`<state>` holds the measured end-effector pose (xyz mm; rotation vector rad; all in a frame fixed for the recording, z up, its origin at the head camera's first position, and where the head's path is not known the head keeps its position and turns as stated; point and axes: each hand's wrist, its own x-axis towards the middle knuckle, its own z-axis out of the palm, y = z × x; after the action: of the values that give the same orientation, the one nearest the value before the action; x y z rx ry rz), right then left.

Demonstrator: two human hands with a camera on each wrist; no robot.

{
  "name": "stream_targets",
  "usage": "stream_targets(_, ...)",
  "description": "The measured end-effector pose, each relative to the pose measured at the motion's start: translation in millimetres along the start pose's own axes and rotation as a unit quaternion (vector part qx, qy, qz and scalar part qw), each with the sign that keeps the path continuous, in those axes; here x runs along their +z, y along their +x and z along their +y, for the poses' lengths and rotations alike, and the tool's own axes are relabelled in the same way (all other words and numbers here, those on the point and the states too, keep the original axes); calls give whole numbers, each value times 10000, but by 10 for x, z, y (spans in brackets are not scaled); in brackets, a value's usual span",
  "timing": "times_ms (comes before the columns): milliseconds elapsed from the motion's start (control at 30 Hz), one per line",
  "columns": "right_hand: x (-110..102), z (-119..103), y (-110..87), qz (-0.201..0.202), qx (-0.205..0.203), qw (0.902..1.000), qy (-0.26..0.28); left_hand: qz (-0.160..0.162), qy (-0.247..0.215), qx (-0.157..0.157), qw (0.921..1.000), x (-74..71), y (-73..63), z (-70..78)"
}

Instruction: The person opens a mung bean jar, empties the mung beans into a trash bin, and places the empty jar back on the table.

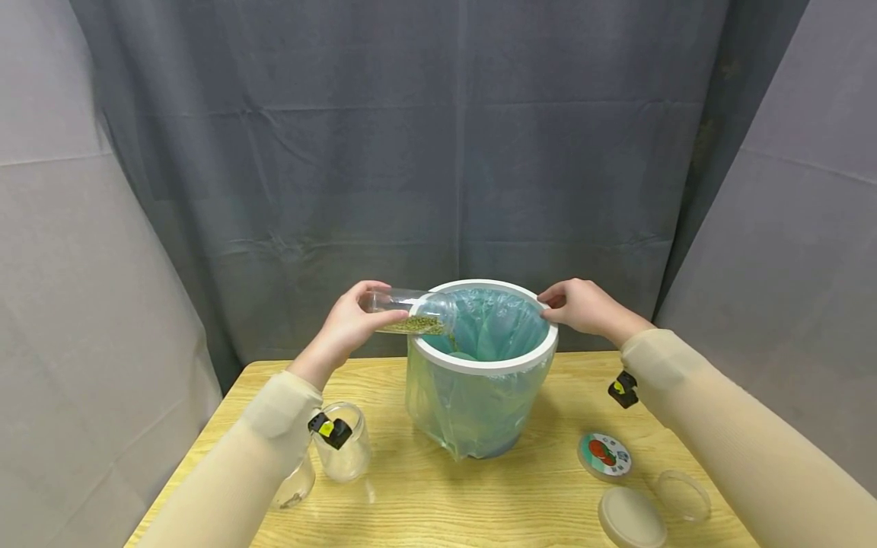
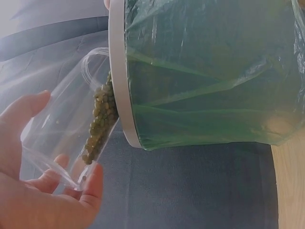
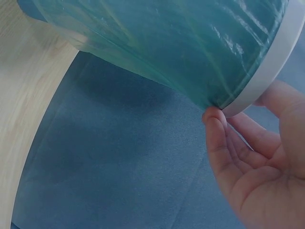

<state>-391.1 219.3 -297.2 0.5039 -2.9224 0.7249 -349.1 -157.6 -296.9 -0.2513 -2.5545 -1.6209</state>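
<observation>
My left hand (image 1: 352,320) grips a clear jar (image 1: 404,300) by its base end, tipped sideways with its mouth over the rim of the bin. Small green beans (image 2: 101,121) lie along the jar's lower side, and a few drop from the mouth into the bin. The trash bin (image 1: 488,367) has a white rim and a thin green bag (image 1: 473,411) lining it and hanging down outside. Across from the jar, my right hand (image 1: 582,304) pinches the bin's rim (image 3: 259,78) at the right, thumb and fingers on either side.
Two glass jars (image 1: 347,449) stand on the wooden table (image 1: 493,502) at the left, partly behind the left sleeve. At the right lie a lid with a tomato picture (image 1: 604,455), a beige lid (image 1: 632,517) and a clear ring-shaped lid (image 1: 684,496). A grey curtain (image 1: 384,152) hangs behind.
</observation>
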Motion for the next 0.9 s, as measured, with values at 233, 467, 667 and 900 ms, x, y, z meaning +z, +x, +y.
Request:
stream_targets(233, 1, -14, -14, -31, 7, 10000, 25, -63, 13, 52, 10000, -6, 30, 9)
stream_targets(467, -2, -6, -8, -11, -10, 10000, 19, -76, 32, 65, 9999, -8, 34, 31)
stream_targets(667, 5, 2, 1, -24, 41, 10000, 11, -108, 58, 72, 9999, -9, 27, 43)
stream_targets(900, 5, 3, 3, -2, 9, 10000, -1, -139, 94, 82, 9998, -14, 18, 59)
